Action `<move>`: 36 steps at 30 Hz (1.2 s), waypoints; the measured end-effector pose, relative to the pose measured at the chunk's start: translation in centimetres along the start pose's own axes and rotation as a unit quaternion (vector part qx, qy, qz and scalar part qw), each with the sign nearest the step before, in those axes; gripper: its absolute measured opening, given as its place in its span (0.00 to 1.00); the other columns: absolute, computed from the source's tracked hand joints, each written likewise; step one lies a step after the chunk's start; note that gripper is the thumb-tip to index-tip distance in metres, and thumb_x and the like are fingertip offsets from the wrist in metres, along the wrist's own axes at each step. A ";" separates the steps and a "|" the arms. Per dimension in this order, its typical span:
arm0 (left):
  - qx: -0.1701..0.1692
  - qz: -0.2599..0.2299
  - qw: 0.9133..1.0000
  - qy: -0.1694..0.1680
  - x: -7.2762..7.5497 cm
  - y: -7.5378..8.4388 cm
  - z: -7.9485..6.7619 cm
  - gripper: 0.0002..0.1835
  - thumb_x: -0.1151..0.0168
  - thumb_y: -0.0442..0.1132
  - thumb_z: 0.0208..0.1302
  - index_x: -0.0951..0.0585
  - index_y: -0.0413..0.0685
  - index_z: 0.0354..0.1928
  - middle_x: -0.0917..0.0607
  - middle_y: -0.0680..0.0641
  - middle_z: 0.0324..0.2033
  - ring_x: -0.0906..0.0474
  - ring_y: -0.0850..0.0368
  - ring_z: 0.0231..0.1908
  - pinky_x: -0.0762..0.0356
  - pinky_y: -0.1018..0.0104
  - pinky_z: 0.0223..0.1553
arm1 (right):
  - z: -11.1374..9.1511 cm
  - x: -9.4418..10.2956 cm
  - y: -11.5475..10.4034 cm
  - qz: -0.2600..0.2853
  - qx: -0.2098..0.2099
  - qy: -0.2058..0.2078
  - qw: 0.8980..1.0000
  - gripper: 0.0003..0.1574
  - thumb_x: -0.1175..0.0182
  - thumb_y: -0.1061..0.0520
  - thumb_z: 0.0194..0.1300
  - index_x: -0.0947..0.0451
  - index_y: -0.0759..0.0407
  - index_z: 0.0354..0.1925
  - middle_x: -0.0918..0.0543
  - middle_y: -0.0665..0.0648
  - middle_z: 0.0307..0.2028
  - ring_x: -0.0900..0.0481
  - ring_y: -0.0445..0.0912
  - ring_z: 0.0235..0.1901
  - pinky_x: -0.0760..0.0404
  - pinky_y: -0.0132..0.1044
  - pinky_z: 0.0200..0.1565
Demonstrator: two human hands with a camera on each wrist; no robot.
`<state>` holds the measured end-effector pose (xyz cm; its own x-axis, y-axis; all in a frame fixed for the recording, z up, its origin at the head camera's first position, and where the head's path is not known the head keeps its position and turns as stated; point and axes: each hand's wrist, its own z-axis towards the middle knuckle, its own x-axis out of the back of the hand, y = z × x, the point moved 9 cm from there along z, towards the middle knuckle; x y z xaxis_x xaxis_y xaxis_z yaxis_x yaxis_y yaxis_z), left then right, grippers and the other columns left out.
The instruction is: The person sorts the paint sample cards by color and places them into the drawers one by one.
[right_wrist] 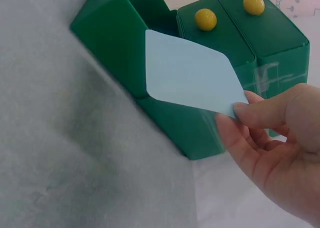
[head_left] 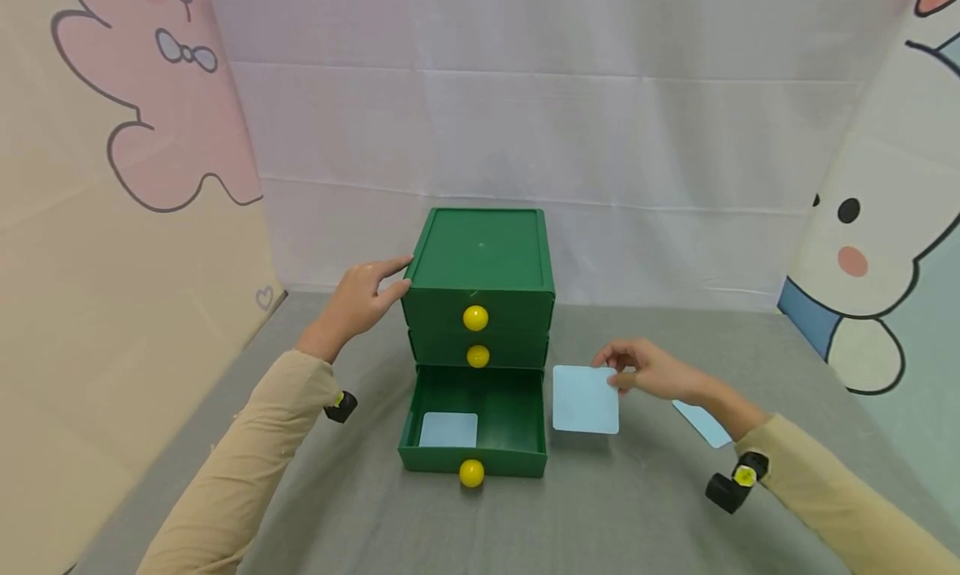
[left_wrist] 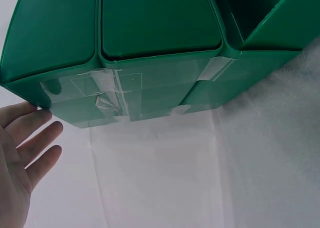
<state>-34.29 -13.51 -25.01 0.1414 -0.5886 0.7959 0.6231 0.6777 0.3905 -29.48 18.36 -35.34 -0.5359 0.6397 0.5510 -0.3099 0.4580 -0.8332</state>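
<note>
A green three-drawer box [head_left: 480, 250] with yellow ball knobs stands mid-table, its bottom drawer [head_left: 510, 408] pulled out. One light blue square card [head_left: 448, 430] lies inside that drawer, toward its front left. My left hand [head_left: 360, 298] touches the upper left side of the box with straight fingers; the left wrist view shows those fingers [left_wrist: 42, 133] against the box's side. Between thumb and fingers, my right hand [head_left: 651, 370] pinches a corner of another light blue card [head_left: 586, 400], held up just right of the open drawer. The right wrist view shows this card [right_wrist: 190, 73] tilted before the drawers.
Another light blue card [head_left: 703, 423] lies on the grey table [head_left: 600, 508], partly hidden under my right forearm. Clear tape [left_wrist: 115, 93] runs along the box's side. A white cloth [head_left: 637, 142] hangs behind, with printed cloths at both sides.
</note>
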 end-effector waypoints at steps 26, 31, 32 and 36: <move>0.000 0.004 1.000 0.011 -0.1 -0.2 -0.1 0.22 0.50 0.39 0.66 0.30 0.35 0.60 0.27 0.36 0.55 0.31 0.42 0.55 0.34 0.48 0.56 | 5.2 -5.8 -3.2 0.045 -0.006 0.073 0.996 0.12 0.47 0.73 0.59 0.27 0.73 0.43 0.34 0.57 0.28 0.31 0.46 0.27 0.18 0.38 0.32; 0.000 0.002 1.000 0.012 -0.1 0.0 -0.1 0.22 0.49 0.38 0.66 0.30 0.35 0.60 0.27 0.36 0.55 0.31 0.42 0.55 0.34 0.48 0.55 | 5.1 -7.0 -3.1 0.060 -0.013 0.079 0.995 0.12 0.47 0.73 0.58 0.27 0.74 0.43 0.35 0.56 0.27 0.32 0.45 0.26 0.18 0.44 0.33; -0.001 0.003 1.000 0.012 -0.1 0.0 0.0 0.22 0.50 0.38 0.66 0.30 0.35 0.60 0.27 0.36 0.55 0.31 0.42 0.55 0.34 0.48 0.56 | 5.2 -7.2 -3.0 0.061 -0.011 0.077 0.995 0.13 0.47 0.73 0.58 0.27 0.74 0.44 0.35 0.56 0.27 0.32 0.45 0.26 0.18 0.44 0.33; -0.002 0.003 1.000 0.013 -0.2 -0.1 0.0 0.22 0.49 0.38 0.66 0.30 0.35 0.59 0.27 0.36 0.55 0.31 0.42 0.56 0.34 0.48 0.56 | 5.5 -8.3 -2.9 0.061 -0.009 0.073 0.995 0.12 0.47 0.74 0.59 0.27 0.74 0.43 0.34 0.56 0.27 0.32 0.45 0.25 0.18 0.40 0.32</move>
<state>-34.36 -13.47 -25.17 0.1653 -0.5965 0.7854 0.6251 0.6793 0.3844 -28.47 8.36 -37.75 -0.4481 0.7734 0.4483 -0.2352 0.3818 -0.8938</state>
